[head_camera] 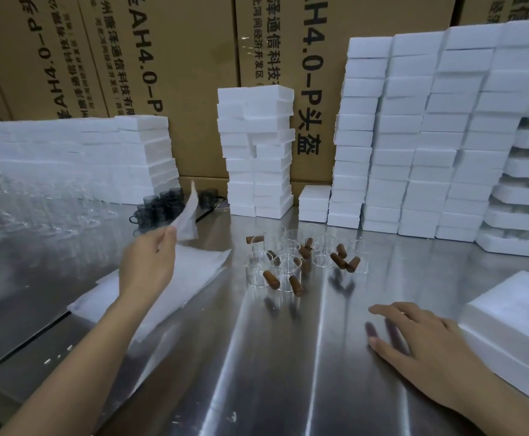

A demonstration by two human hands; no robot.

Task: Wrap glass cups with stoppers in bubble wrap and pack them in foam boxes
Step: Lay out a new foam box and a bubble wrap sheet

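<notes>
Glass cups (288, 262) with brown stoppers (271, 280) cluster on the surface (257, 372). Left of the cups, the left hand (148, 262) pinches one raised wrap sheet (187, 215). In front of the cups, the right hand (420, 338) rests flat, holding nothing. Best practice: separate a single sheet and lay it flat.

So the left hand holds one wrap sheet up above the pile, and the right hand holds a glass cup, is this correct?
Not quite. In the head view the right hand holds nothing: it lies open on the metal table, apart from the glass cups. The rest is right: the left hand pinches one wrap sheet above the pile.
</notes>
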